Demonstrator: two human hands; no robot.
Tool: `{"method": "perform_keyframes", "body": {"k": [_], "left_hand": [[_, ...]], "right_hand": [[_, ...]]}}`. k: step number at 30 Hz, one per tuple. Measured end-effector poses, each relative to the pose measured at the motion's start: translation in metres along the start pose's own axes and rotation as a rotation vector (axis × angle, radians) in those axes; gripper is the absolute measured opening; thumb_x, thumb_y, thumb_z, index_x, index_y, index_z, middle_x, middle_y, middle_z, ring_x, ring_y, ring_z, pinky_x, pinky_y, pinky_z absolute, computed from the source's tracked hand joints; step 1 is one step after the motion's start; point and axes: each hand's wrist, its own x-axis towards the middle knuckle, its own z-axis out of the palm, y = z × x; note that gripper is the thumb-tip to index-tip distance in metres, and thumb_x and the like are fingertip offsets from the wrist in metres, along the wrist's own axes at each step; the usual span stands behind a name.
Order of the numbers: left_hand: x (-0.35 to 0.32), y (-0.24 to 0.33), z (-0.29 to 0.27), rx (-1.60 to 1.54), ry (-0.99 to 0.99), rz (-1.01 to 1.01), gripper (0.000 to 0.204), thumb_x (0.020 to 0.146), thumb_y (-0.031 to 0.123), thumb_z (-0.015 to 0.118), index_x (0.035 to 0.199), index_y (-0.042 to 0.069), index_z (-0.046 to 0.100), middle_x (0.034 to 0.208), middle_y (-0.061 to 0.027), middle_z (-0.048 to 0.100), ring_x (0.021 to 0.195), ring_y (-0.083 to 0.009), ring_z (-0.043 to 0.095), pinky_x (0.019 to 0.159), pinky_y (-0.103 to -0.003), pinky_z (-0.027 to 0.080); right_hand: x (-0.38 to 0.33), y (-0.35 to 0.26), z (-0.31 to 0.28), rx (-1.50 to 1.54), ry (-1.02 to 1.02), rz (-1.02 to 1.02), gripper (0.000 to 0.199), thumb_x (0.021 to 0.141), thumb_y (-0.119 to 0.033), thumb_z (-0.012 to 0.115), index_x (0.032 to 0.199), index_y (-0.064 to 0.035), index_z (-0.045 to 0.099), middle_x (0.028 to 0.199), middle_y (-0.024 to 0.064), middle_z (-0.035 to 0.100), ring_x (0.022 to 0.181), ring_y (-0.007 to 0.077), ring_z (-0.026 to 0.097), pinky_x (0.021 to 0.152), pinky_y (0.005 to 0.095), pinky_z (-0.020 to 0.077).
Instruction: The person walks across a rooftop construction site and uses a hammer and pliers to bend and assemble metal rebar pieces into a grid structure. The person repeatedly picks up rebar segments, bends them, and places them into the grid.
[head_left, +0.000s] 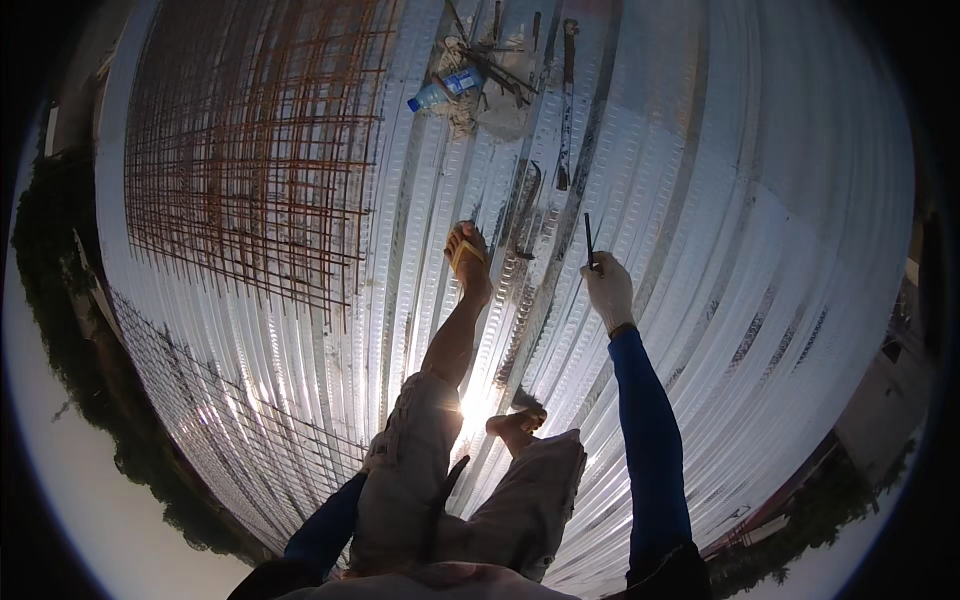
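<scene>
My right hand [610,290], in a pale glove, is closed around a thin dark rod [588,235]. It is held out in front of me above ribbed metal decking [660,200], and the rod points away from me. My left arm [325,525], in a blue sleeve, runs down beside my left thigh. That hand merges with the light trousers [415,450], and its fingers cannot be made out. A slim dark handle [455,475] sticks up at my lap.
Rusty rebar mesh [250,160] covers the decking at the far left; greyer mesh [240,420] lies nearer. Ahead are a blue-labelled plastic bottle [445,89], metal scraps and a long dark bar [567,110]. My sandalled left foot [467,252] stands on the ribs.
</scene>
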Motion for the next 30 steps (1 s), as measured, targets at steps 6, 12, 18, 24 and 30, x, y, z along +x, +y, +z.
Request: {"method": "perform_keyframes", "body": {"k": [6, 12, 18, 24, 30], "left_hand": [[-0.019, 0.066, -0.054, -0.364, 0.036, -0.112, 0.018, 0.097, 0.020, 0.064, 0.096, 0.003, 0.066, 0.078, -0.0043, 0.064, 0.063, -0.0120, 0.060, 0.058, -0.029, 0.048], [-0.048, 0.078, -0.042, -0.498, 0.122, -0.285, 0.023, 0.097, 0.025, 0.062, 0.095, 0.003, 0.066, 0.075, -0.0043, 0.063, 0.056, -0.0131, 0.059, 0.051, -0.029, 0.045], [-0.100, 0.111, 0.040, -0.634, 0.064, -0.417, 0.027, 0.098, 0.027, 0.062, 0.097, 0.000, 0.066, 0.080, -0.0061, 0.064, 0.060, -0.0138, 0.059, 0.055, -0.030, 0.046], [-0.103, 0.200, 0.107, -0.800, 0.417, -0.423, 0.024, 0.099, 0.021, 0.062, 0.096, -0.002, 0.067, 0.078, -0.0064, 0.064, 0.058, -0.0118, 0.055, 0.054, -0.029, 0.044], [-0.010, 0.354, 0.118, -0.657, 0.487, -0.046, 0.020, 0.100, 0.016, 0.060, 0.104, 0.000, 0.070, 0.082, -0.0073, 0.068, 0.064, -0.0117, 0.059, 0.060, -0.028, 0.048]], "right_hand": [[0.158, -0.165, -0.025, -0.294, 0.031, -0.109, 0.030, 0.088, -0.030, 0.074, 0.112, -0.0136, 0.073, 0.094, 0.0088, 0.075, 0.090, 0.0310, 0.072, 0.080, 0.0422, 0.0556], [0.277, -0.251, -0.025, -0.519, 0.058, -0.335, 0.032, 0.089, -0.036, 0.074, 0.114, -0.0159, 0.073, 0.105, 0.0116, 0.076, 0.098, 0.0346, 0.072, 0.085, 0.0458, 0.0561], [0.324, -0.256, -0.027, -0.569, -0.022, -0.288, 0.040, 0.089, -0.041, 0.074, 0.112, -0.0081, 0.070, 0.103, 0.0157, 0.074, 0.100, 0.0371, 0.071, 0.084, 0.0464, 0.0552], [0.257, -0.137, -0.012, -0.479, -0.282, -0.264, 0.037, 0.088, -0.040, 0.074, 0.102, -0.0049, 0.072, 0.101, 0.0182, 0.075, 0.095, 0.0381, 0.071, 0.084, 0.0454, 0.0548], [0.233, -0.031, 0.066, -0.423, -0.593, 0.103, 0.043, 0.085, -0.044, 0.075, 0.100, -0.0044, 0.075, 0.105, 0.0205, 0.075, 0.103, 0.0381, 0.071, 0.089, 0.0462, 0.0539]]}}
